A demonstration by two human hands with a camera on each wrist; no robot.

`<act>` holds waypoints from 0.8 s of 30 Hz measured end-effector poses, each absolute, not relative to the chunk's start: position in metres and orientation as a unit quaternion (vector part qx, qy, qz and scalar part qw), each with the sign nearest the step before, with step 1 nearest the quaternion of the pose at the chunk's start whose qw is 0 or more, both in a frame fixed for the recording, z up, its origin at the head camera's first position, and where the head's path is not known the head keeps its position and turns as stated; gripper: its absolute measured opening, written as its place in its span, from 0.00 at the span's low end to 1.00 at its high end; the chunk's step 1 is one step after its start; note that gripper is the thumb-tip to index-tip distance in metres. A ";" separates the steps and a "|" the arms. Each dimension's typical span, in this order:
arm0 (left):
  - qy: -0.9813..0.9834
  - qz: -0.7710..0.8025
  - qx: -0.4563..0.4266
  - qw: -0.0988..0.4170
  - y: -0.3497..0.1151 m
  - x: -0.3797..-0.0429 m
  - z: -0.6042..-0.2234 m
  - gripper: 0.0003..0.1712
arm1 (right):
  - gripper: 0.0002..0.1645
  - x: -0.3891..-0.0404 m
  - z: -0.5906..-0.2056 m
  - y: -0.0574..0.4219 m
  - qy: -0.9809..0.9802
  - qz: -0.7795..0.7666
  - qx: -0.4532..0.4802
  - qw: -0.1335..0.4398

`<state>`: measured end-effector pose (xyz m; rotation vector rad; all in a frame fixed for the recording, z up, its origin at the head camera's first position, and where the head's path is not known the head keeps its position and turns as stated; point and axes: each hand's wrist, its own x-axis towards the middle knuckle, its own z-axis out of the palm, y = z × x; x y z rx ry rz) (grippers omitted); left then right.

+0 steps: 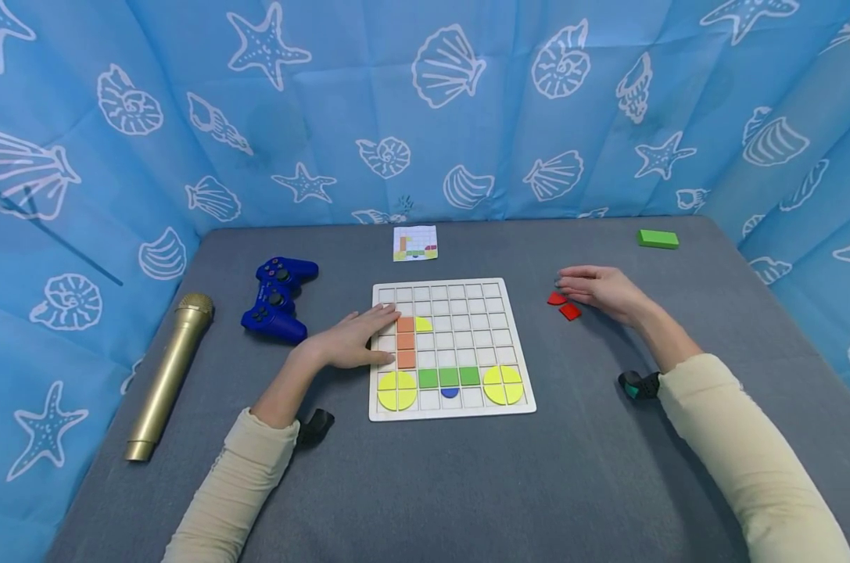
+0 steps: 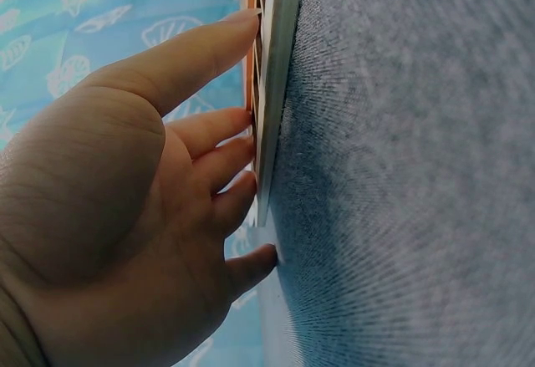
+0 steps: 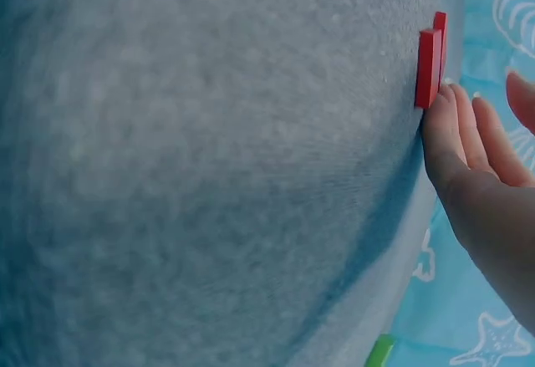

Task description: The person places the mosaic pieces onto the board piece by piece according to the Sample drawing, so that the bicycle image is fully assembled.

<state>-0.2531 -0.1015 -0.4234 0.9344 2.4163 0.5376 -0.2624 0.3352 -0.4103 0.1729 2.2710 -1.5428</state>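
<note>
A white grid board point(image 1: 453, 293) lies mid-table, its cells partly filled with flat pieces. My left hand point(image 1: 350, 338) rests on its left edge, fingers extended; in the left wrist view the thumb point(image 2: 209, 53) and fingertips touch the rim. On the board stand a column of orange squares point(image 1: 406, 342), a row of green squares point(image 1: 449, 378), yellow circles point(image 1: 503, 385) of quarter pieces, a single yellow quarter point(image 1: 423, 324) and a blue half-circle point(image 1: 450, 392). To the right, my right hand point(image 1: 600, 288) rests beside a red rounded piece point(image 1: 557, 299) and a red square point(image 1: 570, 312), its fingertips close to them.
Behind the board lies a small card point(image 1: 415, 243) printed with a coloured grid pattern. A blue game controller point(image 1: 278, 299) and a gold microphone point(image 1: 167, 379) lie at left. At the back right is a green block point(image 1: 658, 239). A blue shell-patterned curtain point(image 1: 467, 117) borders the table.
</note>
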 end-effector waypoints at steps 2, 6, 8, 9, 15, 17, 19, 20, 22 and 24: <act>0.885 0.198 0.342 0.245 -0.102 -0.253 -0.423 0.45 | 0.32 -0.263 -0.411 0.333 0.840 -0.508 0.034 0.186; 0.886 0.196 0.343 0.244 -0.101 -0.253 -0.423 0.45 | 0.30 -0.264 -0.412 0.330 0.886 -0.433 0.000 0.165; 0.886 0.195 0.343 0.244 -0.101 -0.253 -0.423 0.45 | 0.29 -0.264 -0.413 0.329 0.894 -0.419 -0.009 0.158; 0.886 0.195 0.343 0.244 -0.101 -0.253 -0.423 0.45 | 0.29 -0.264 -0.413 0.328 0.897 -0.415 -0.011 0.154; 0.886 0.198 0.340 0.245 -0.101 -0.253 -0.423 0.45 | 0.27 -0.265 -0.417 0.325 0.910 -0.393 -0.018 0.133; 0.886 0.199 0.338 0.246 -0.101 -0.253 -0.423 0.45 | 0.27 -0.265 -0.418 0.324 0.913 -0.387 -0.020 0.131; 0.887 0.200 0.337 0.247 -0.101 -0.253 -0.423 0.45 | 0.27 -0.265 -0.419 0.324 0.915 -0.382 -0.024 0.127; 0.887 0.199 0.336 0.247 -0.101 -0.253 -0.423 0.45 | 0.27 -0.265 -0.419 0.325 0.916 -0.380 -0.026 0.125; 0.887 0.198 0.337 0.247 -0.101 -0.253 -0.423 0.45 | 0.27 -0.265 -0.420 0.325 0.918 -0.378 -0.026 0.120; 0.887 0.197 0.337 0.246 -0.101 -0.253 -0.423 0.45 | 0.26 -0.265 -0.421 0.327 0.917 -0.382 -0.022 0.116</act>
